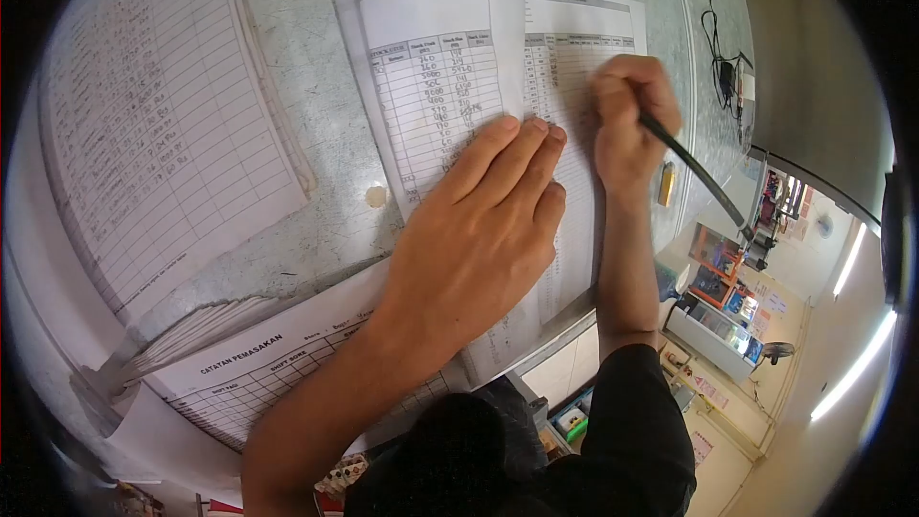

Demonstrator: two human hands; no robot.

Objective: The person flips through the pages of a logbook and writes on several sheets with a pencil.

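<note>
My left hand (493,230) lies flat, fingers stretched out, on a folded sheet (426,10) with a printed table and handwritten numbers. Under and beside that sheet is another printed form (584,33) with table rows. My right hand (632,124) is closed around a long dark pen (704,177) over this second form. The pen's back end points to the lower right, while its writing tip is hidden by the fingers, which are slightly blurred. Close to my right wrist, a small yellow object (667,184) rests on the table.
A thick stack of handwritten sheets (163,105) lies at the left on the scratched metal table (316,134). Below my left forearm is a form headed "CATATAN PEMASAKAN" (239,364). Black cables (723,67) lie near the far edge. Shelves and equipment (723,321) stand beyond.
</note>
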